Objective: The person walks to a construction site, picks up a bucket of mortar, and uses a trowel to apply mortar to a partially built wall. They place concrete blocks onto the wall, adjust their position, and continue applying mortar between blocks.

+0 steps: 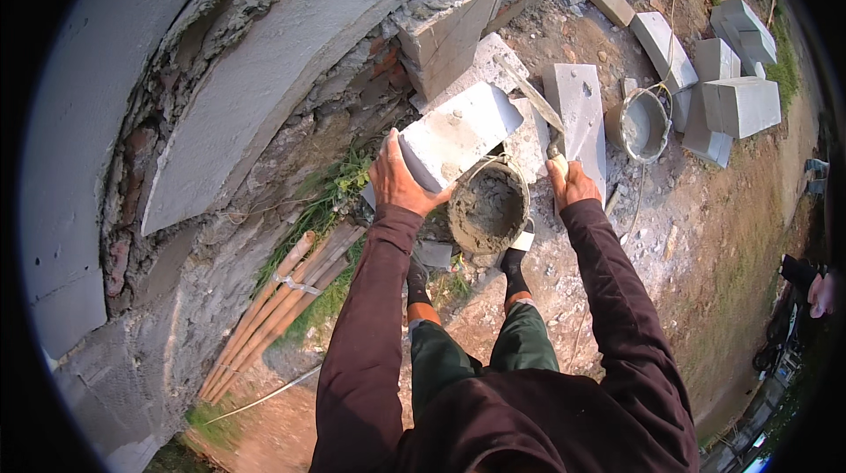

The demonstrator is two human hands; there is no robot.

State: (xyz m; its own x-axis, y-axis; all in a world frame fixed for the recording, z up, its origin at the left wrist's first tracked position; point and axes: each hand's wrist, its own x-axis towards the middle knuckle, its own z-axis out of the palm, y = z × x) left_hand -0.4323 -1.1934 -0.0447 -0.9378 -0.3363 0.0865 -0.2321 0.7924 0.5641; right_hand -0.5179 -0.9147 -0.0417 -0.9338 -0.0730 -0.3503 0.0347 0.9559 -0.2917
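Observation:
My left hand [404, 178] grips the lower left end of a white block [454, 129], which is raised over the rim of a bucket of grey mortar [485, 208]. My right hand [568, 182] is closed on the pale handle of a trowel [555, 138], whose long, mortar-streaked blade points up and left, beside the block's right end. Behind the trowel lies a flat grey slab [573, 89]. A stepped stack of grey blocks [441, 32] stands just beyond the held block, against the wall.
A rough rendered wall [238, 59] curves along the left, with bamboo poles [273, 314] and grass at its foot. At right are a second bucket [636, 127] with a cord and several scattered blocks [736, 107] on rubble-strewn dirt. Dark objects [797, 275] sit at the far right.

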